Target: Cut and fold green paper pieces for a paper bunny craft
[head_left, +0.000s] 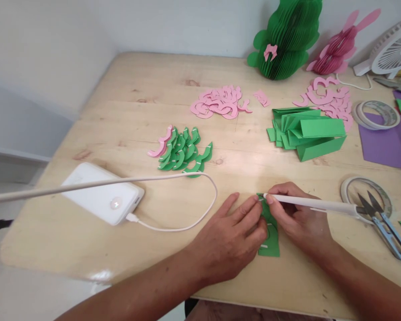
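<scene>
My left hand (232, 238) lies over a strip of green paper (269, 247), its bent fingers holding the strip against the table. My right hand (296, 216) grips a white pen (312, 203) near its tip, which touches the top end of the strip beside my left fingertips. Dark curved lines and short white marks show on the green paper; my fingers cover part of it. Beyond my left hand is a pile of curved green cutouts (182, 151) with white marks, and a pink cutout (162, 143) at its left side.
A white power bank (103, 191) with a looping cable (177, 229) lies at left. Thread snips (386, 225) rest over a tape roll (349, 189) at right. Farther back are pink cutouts (218, 102), folded green strips (321, 129), a green honeycomb paper figure (287, 40) and a fan (394, 49).
</scene>
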`<action>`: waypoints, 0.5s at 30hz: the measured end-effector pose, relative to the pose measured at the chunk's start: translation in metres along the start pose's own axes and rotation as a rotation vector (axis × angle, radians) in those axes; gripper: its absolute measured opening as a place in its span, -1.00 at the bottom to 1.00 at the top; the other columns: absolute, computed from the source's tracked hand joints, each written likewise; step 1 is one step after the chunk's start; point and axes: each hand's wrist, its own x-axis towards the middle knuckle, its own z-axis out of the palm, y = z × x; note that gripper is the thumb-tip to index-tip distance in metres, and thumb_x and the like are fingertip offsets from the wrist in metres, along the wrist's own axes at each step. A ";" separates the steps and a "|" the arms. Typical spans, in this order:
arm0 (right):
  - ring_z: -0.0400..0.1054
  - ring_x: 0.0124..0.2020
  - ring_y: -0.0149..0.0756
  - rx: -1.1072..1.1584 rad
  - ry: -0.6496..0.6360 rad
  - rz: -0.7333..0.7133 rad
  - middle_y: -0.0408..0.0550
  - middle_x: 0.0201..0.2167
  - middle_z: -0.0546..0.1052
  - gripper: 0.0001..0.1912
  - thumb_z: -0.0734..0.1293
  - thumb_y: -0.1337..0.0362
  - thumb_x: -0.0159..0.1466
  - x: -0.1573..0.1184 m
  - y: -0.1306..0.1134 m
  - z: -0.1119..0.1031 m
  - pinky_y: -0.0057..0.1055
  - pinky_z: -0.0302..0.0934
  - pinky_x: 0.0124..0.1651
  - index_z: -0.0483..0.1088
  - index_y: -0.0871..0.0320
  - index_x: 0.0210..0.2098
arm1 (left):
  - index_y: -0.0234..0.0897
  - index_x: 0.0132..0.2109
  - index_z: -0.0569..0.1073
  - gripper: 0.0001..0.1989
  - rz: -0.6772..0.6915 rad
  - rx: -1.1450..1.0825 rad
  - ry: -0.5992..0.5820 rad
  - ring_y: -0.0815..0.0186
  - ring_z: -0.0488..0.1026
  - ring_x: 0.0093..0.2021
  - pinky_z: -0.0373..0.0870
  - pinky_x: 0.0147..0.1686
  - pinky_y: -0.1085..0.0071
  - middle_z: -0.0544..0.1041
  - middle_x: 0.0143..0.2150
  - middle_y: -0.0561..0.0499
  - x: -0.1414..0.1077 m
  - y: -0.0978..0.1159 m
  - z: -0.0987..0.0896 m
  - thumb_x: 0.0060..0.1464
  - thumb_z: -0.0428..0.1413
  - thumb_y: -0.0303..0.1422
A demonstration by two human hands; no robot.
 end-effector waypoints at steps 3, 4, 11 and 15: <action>0.28 -0.60 -0.49 -0.009 0.004 -0.004 -0.21 -0.56 0.45 -0.90 0.26 0.29 0.27 0.000 0.001 0.000 -0.56 0.14 -0.57 0.35 0.13 -0.38 | -0.37 0.02 0.38 -0.72 -0.001 0.004 -0.001 0.06 0.13 0.30 0.11 0.22 -0.03 0.35 0.17 -0.23 0.000 0.000 0.000 0.24 -0.08 -0.37; 0.27 -0.60 -0.49 -0.014 0.007 -0.002 -0.20 -0.56 0.46 -0.90 0.26 0.29 0.27 0.000 0.001 0.000 -0.56 0.14 -0.57 0.35 0.13 -0.38 | -0.37 0.02 0.38 -0.71 0.000 0.005 -0.002 0.06 0.13 0.30 0.11 0.22 -0.02 0.35 0.17 -0.23 0.000 0.000 0.000 0.24 -0.08 -0.37; 0.26 -0.62 -0.49 -0.020 0.012 0.020 -0.21 -0.58 0.45 -0.89 0.27 0.28 0.26 -0.001 0.000 0.000 -0.56 0.14 -0.58 0.36 0.13 -0.40 | -0.36 0.02 0.39 -0.71 0.003 0.008 0.007 0.07 0.12 0.30 0.11 0.22 -0.01 0.36 0.17 -0.22 0.001 -0.001 -0.001 0.25 -0.09 -0.37; 0.27 -0.60 -0.48 -0.026 0.016 0.018 -0.20 -0.56 0.46 -0.90 0.27 0.27 0.26 -0.002 0.001 0.000 -0.56 0.14 -0.57 0.36 0.13 -0.39 | -0.36 0.02 0.39 -0.71 0.006 0.006 -0.002 0.07 0.12 0.30 0.11 0.22 -0.01 0.36 0.17 -0.22 0.000 0.000 -0.002 0.25 -0.09 -0.36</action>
